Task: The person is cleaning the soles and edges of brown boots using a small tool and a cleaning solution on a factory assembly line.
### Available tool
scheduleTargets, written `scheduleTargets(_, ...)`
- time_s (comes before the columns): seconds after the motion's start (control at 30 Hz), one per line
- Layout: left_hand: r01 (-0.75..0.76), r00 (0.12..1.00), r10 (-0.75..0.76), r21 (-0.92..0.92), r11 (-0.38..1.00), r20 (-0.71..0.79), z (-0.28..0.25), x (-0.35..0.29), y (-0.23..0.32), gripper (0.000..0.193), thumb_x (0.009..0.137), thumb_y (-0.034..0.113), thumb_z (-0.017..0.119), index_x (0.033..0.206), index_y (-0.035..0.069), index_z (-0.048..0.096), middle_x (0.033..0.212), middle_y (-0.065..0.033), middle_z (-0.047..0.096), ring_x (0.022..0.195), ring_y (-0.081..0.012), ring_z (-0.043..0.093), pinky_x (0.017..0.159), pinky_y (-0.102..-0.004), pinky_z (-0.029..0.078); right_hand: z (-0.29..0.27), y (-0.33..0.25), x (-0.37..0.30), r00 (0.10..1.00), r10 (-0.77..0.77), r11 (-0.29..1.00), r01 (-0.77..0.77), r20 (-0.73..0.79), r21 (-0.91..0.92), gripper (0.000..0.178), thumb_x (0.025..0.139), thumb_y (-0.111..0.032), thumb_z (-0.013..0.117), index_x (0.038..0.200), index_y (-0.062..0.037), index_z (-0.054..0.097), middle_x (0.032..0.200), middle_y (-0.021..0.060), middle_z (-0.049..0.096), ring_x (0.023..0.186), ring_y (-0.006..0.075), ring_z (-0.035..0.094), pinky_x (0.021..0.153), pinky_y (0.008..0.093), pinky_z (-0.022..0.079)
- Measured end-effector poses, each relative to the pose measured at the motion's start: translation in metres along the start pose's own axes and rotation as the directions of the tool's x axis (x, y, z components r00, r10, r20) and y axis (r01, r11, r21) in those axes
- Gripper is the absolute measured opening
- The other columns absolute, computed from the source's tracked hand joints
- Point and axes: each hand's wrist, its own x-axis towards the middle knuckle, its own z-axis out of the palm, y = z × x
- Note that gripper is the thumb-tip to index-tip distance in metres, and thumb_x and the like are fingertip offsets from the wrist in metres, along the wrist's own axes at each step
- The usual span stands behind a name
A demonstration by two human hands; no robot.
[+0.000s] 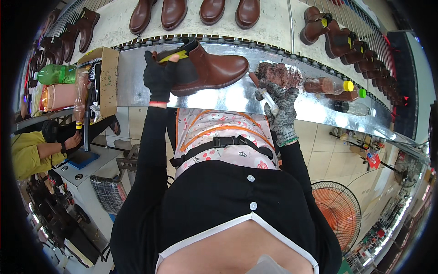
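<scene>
Left hand (159, 75) grips brown boot (207, 68) on metal bench (219, 98); tiled floor (319, 146) below.

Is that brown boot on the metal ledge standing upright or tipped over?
Roughly upright: the brown ankle boot rests on its sole on the metal ledge, toe pointing right, while the left hand grips its opening.

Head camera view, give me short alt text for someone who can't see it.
A person's black-gloved left hand grips the ankle of a brown ankle boot lying on a shiny metal bench, while the right hand, in a grey knit glove, holds a small brush beside a stained brown rag. More brown boots line the conveyor beyond.
</scene>
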Motion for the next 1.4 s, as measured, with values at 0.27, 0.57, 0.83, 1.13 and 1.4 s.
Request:
scheduleTargets(0.27,0.027,0.984,0.004,-0.169,0.985,0.179,-0.033,-0.044,0.034,0.065,0.056,0.044,0.085,0.091,0.008,0.044,0.068,-0.0053,0.058,0.059,-0.0194,0.062,0.053,-0.0299,0.048,0.001,0.003,0.001,0.994,-0.110,0.991,0.111,0.020,-0.077,0.086,0.084,-0.073,0.024,0.112,0.0015,0.059,0.092,0.0113,0.065,0.055,0.0068,0.053,0.042,0.0144,0.038)
scheduleTargets(0.57,0.512,0.707,-0.140,-0.364,0.778,0.693,-0.045,-0.076,0.039,0.057,0.073,0.018,0.075,0.116,0.004,0.041,0.081,-0.0118,0.064,0.069,-0.0142,0.064,0.051,-0.0223,0.051,0.014,-0.018,-0.030,0.980,-0.083,0.972,0.119,0.179,-0.202,0.088,0.085,-0.073,0.020,0.114,0.0014,0.058,0.096,0.0096,0.062,0.082,0.0144,0.055,0.075,0.0254,0.043)
scheduleTargets(0.83,0.627,0.542,-0.067,-0.351,0.696,0.838,-0.030,-0.095,0.039,0.070,0.071,0.021,0.077,0.127,0.003,0.039,0.090,-0.0088,0.061,0.073,-0.0133,0.061,0.055,-0.0241,0.051,0.004,-0.015,-0.046,0.990,0.049,0.993,-0.034,0.134,-0.114,0.092,0.079,-0.078,0.032,0.121,0.0013,0.051,0.096,0.0103,0.065,0.052,0.0029,0.050,0.042,0.0134,0.036)
scheduleTargets(1.13,0.724,0.465,0.038,-0.405,0.558,0.884,-0.020,-0.097,0.054,0.046,0.076,0.020,0.069,0.115,0.000,0.055,0.102,-0.0039,0.060,0.087,-0.0124,0.057,0.080,-0.0271,0.046,-0.007,-0.043,-0.079,0.969,0.106,0.952,-0.034,0.225,-0.304,0.096,0.077,-0.080,0.030,0.121,0.0024,0.051,0.103,0.0120,0.064,0.064,0.0069,0.055,0.046,0.0147,0.038)
scheduleTargets(1.4,0.852,0.402,0.035,-0.387,0.351,0.915,-0.021,-0.090,0.084,0.052,0.080,0.025,0.065,0.122,0.001,0.046,0.105,-0.0138,0.061,0.085,-0.0229,0.066,0.060,-0.0235,0.055,-0.016,-0.052,-0.109,0.970,-0.017,0.944,0.095,0.243,-0.315,0.081,0.078,-0.063,0.053,0.119,0.0066,0.052,0.115,0.0159,0.058,0.107,0.0219,0.055,0.097,0.0342,0.040)
